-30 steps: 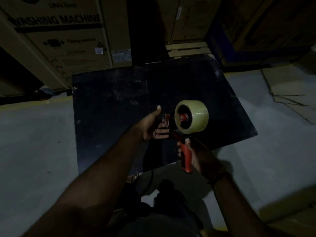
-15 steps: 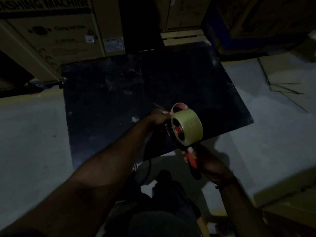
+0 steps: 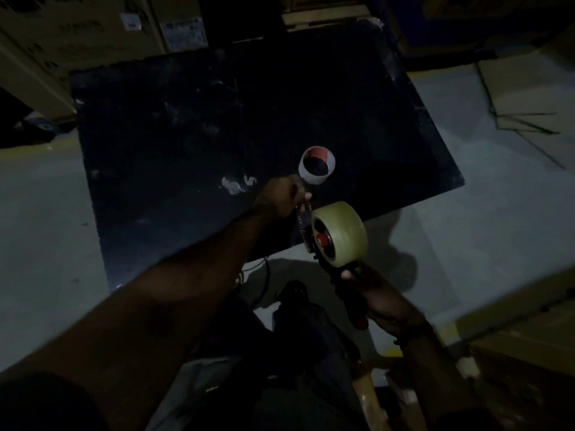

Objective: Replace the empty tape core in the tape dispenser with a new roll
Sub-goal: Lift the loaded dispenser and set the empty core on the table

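Note:
A full roll of clear tape (image 3: 345, 233) sits on the hub of the red and black tape dispenser (image 3: 323, 241). My right hand (image 3: 370, 293) grips the dispenser's handle below the roll. My left hand (image 3: 281, 197) pinches the dispenser's front end, just left of the roll. The empty tape core (image 3: 317, 165), white outside with a red patch inside, lies on the black board (image 3: 186, 119) just beyond my left hand.
Cardboard boxes (image 3: 77, 32) stand behind the board at the upper left. Flattened cardboard (image 3: 529, 98) lies on the grey floor to the right. My legs (image 3: 280, 353) are below the board's near edge.
The view has tilted down and the dispenser has dropped towards me. The empty core on the board has come into full view beyond my left hand.

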Demonstrator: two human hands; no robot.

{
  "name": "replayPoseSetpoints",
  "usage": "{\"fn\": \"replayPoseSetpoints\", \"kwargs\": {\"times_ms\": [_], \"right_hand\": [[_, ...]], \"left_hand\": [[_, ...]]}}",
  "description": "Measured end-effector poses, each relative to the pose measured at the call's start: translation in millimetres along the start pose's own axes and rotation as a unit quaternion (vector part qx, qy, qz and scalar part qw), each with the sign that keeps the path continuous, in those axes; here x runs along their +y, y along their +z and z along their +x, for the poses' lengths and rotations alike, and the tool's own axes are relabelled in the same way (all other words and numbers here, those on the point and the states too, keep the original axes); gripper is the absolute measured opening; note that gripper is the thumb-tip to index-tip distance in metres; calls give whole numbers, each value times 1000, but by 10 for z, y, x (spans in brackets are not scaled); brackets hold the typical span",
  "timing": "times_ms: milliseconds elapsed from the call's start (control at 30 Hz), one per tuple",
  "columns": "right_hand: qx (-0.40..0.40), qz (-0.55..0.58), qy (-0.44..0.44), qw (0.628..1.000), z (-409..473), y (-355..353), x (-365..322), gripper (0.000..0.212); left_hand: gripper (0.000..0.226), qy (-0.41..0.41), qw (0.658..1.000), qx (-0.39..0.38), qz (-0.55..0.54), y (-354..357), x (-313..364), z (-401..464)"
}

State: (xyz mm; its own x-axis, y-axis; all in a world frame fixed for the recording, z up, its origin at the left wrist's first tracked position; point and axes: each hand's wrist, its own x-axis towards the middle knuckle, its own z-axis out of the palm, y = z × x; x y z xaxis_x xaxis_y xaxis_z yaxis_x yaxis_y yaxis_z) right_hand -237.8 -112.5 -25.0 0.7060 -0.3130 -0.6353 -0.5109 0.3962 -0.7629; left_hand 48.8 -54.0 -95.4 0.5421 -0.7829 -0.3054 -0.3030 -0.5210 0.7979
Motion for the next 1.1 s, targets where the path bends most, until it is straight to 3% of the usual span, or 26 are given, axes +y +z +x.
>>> {"fn": "replayPoseSetpoints", "kwargs": {"times_ms": [200, 367, 567, 667, 800, 1100], "right_hand": [[1, -33, 21, 999, 13, -134, 339, 61], [-2, -56, 36, 998, 14, -172, 508, 22], [20, -6, 72, 997, 39, -113, 518, 26], [51, -13, 85, 995, 43, -112, 522, 26], [82, -132, 65, 986, 8, -59, 455, 24], [83, -205, 42, 974, -34, 63, 377, 17]], "left_hand": [[25, 0, 993, 11, 120, 176, -152, 67], [32, 18, 982, 54, 181, 336, -117, 4], [75, -57, 974, 124, 180, 367, -68, -15], [80, -76, 971, 119, 193, 390, -45, 0], [85, -96, 968, 114, 202, 395, -12, 22], [89, -114, 967, 91, 209, 347, 73, 43]]}}
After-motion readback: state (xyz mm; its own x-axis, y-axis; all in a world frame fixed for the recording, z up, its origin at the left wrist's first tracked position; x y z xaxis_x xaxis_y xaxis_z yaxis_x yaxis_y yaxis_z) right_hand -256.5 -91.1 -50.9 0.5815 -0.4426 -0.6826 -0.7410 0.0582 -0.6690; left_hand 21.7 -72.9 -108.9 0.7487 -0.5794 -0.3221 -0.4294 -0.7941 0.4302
